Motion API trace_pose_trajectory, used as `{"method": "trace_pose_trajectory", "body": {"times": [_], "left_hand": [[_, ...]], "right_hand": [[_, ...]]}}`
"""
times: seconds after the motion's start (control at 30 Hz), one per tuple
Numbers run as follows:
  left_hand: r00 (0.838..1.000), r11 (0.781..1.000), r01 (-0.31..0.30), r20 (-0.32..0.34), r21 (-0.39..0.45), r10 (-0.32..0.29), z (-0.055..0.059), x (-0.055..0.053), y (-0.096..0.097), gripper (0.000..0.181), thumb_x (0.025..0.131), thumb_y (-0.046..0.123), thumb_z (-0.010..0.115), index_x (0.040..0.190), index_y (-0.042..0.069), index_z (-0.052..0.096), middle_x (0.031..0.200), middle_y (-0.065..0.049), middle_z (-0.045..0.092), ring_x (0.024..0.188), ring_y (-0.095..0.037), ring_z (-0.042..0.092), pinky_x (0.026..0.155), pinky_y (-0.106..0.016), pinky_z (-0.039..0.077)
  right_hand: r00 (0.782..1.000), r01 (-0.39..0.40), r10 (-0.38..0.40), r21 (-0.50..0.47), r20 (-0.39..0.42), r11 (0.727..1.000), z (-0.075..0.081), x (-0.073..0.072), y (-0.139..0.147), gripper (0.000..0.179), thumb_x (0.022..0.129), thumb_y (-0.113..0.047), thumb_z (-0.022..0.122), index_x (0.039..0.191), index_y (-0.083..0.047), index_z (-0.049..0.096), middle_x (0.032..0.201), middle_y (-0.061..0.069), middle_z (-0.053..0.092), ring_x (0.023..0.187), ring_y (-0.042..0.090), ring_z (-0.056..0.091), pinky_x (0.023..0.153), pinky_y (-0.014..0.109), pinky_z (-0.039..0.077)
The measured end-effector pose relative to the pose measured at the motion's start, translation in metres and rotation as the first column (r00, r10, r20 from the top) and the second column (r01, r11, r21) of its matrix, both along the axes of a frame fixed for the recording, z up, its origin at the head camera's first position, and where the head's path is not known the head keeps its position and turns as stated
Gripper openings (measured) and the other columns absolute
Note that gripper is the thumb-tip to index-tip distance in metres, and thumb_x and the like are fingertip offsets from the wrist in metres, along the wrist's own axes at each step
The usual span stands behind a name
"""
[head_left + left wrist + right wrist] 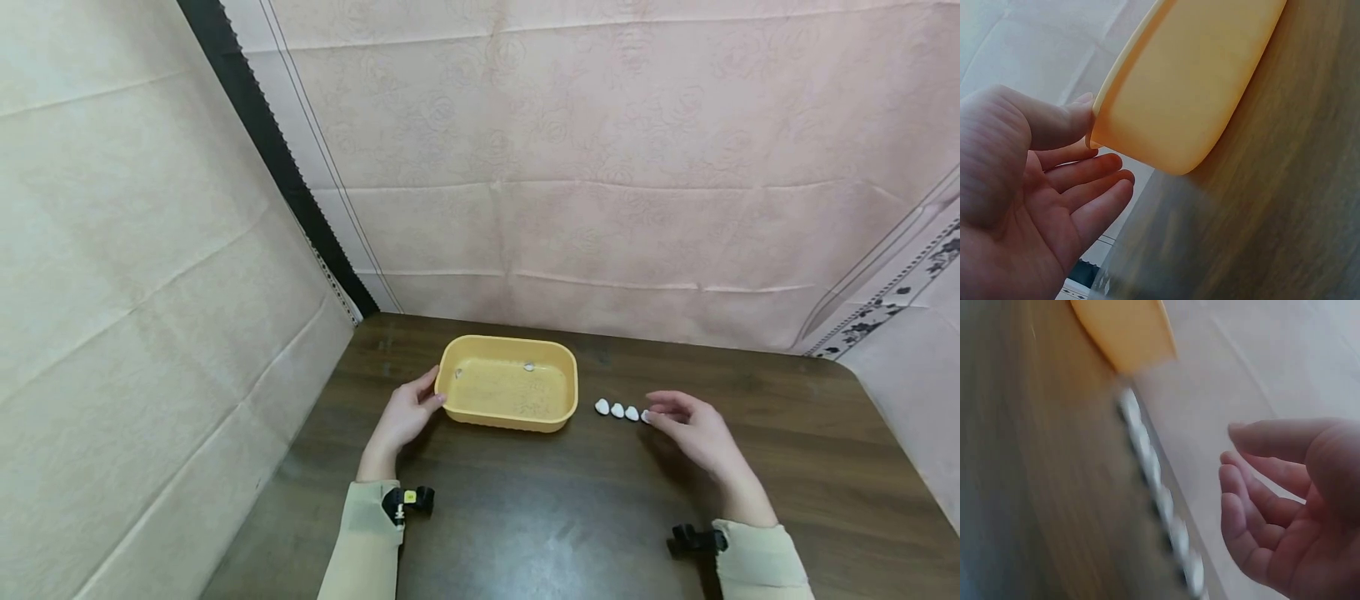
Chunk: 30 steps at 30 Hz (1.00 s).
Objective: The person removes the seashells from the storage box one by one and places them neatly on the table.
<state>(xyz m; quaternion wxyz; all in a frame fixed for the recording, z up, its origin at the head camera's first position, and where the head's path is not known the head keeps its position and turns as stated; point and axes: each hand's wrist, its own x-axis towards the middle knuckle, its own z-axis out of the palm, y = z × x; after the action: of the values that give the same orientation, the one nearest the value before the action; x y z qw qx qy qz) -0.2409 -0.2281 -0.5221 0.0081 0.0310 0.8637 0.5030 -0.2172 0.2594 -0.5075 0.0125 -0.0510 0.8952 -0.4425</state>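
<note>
A yellow plastic tub stands on the dark wooden table. My left hand pinches its left rim between thumb and index finger, while the other fingers stay spread below the rim in the left wrist view. Right of the tub, several small white rounded pieces lie in a short row. Over the right end of that row hovers my right hand, which hides part of it in the head view. From the right wrist, its fingers look loosely bent with nothing between them, and the white row runs beside them.
Two small shiny spots, one of them a pale piece, show inside the tub. Pale patterned cloth hangs behind the table's back edge, and another cloth runs along the left side.
</note>
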Motion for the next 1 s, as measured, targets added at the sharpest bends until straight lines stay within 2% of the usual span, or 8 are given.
{"method": "trace_pose_trajectory", "body": {"times": [0.2,0.3,0.4,0.5,0.7,0.83,1.0], "left_hand": [[1.000,1.000,-0.002,0.019,0.003,0.002,0.001,0.000,-0.001,0.057,0.107,0.015,0.068,0.160,0.006,0.049,0.163,-0.013,0.049,0.148,-0.032,0.048,0.119,-0.050,0.041],[1.000,1.000,-0.002,0.024,0.011,0.001,0.000,0.001,0.000,0.057,0.107,0.014,0.067,0.160,0.006,0.049,0.163,-0.013,0.049,0.148,-0.033,0.048,0.119,-0.050,0.041],[1.000,1.000,-0.001,0.017,0.019,0.001,0.000,0.002,0.001,0.057,0.107,0.013,0.068,0.160,0.005,0.049,0.163,-0.013,0.049,0.148,-0.033,0.048,0.119,-0.050,0.042],[1.000,1.000,0.005,0.007,0.022,-0.005,-0.002,0.003,0.002,0.057,0.107,0.012,0.067,0.160,0.006,0.049,0.163,-0.012,0.049,0.148,-0.033,0.049,0.119,-0.050,0.042],[1.000,1.000,0.009,-0.001,0.027,-0.009,-0.002,0.004,0.002,0.058,0.106,0.011,0.068,0.160,0.007,0.049,0.162,-0.012,0.049,0.147,-0.032,0.049,0.118,-0.050,0.043],[1.000,0.999,0.007,-0.002,0.031,-0.006,-0.001,0.004,0.001,0.058,0.106,0.011,0.068,0.160,0.007,0.049,0.162,-0.012,0.050,0.147,-0.032,0.050,0.118,-0.050,0.043],[1.000,0.999,0.000,-0.004,0.036,0.000,0.000,0.004,0.002,0.057,0.106,0.011,0.068,0.159,0.006,0.050,0.162,-0.012,0.050,0.147,-0.032,0.050,0.118,-0.050,0.043]], "right_hand": [[0.996,-0.065,0.057,-0.123,-0.067,0.990,0.008,-0.009,-0.060,0.032,0.101,-0.017,0.077,0.130,-0.005,0.073,0.115,0.010,0.077,0.102,0.023,0.071,0.082,0.025,0.057],[0.994,-0.095,0.085,-0.185,-0.064,0.978,0.012,-0.014,-0.089,0.031,0.100,-0.015,0.077,0.129,-0.005,0.074,0.116,0.011,0.077,0.103,0.025,0.070,0.083,0.025,0.058],[0.991,-0.125,0.114,-0.206,-0.066,0.971,0.015,-0.020,-0.114,0.030,0.100,-0.014,0.077,0.129,-0.005,0.074,0.115,0.010,0.077,0.102,0.025,0.071,0.083,0.027,0.058],[0.988,-0.149,0.139,-0.193,-0.066,0.970,0.015,-0.025,-0.134,0.029,0.100,-0.013,0.077,0.128,-0.007,0.075,0.115,0.009,0.076,0.103,0.025,0.071,0.084,0.028,0.059],[0.980,-0.198,0.191,-0.168,-0.056,0.966,0.014,-0.039,-0.164,0.030,0.098,-0.012,0.078,0.128,-0.007,0.075,0.124,0.017,0.075,0.104,0.027,0.073,0.085,0.036,0.062],[0.975,-0.222,0.217,-0.134,-0.053,0.966,0.009,-0.055,-0.178,0.034,0.099,-0.010,0.076,0.132,-0.004,0.073,0.127,0.020,0.073,0.105,0.028,0.074,0.086,0.040,0.062],[0.978,-0.205,0.203,-0.047,-0.044,0.978,0.004,-0.076,-0.189,0.036,0.099,-0.007,0.072,0.135,0.000,0.070,0.128,0.021,0.072,0.109,0.032,0.073,0.091,0.045,0.061]]}}
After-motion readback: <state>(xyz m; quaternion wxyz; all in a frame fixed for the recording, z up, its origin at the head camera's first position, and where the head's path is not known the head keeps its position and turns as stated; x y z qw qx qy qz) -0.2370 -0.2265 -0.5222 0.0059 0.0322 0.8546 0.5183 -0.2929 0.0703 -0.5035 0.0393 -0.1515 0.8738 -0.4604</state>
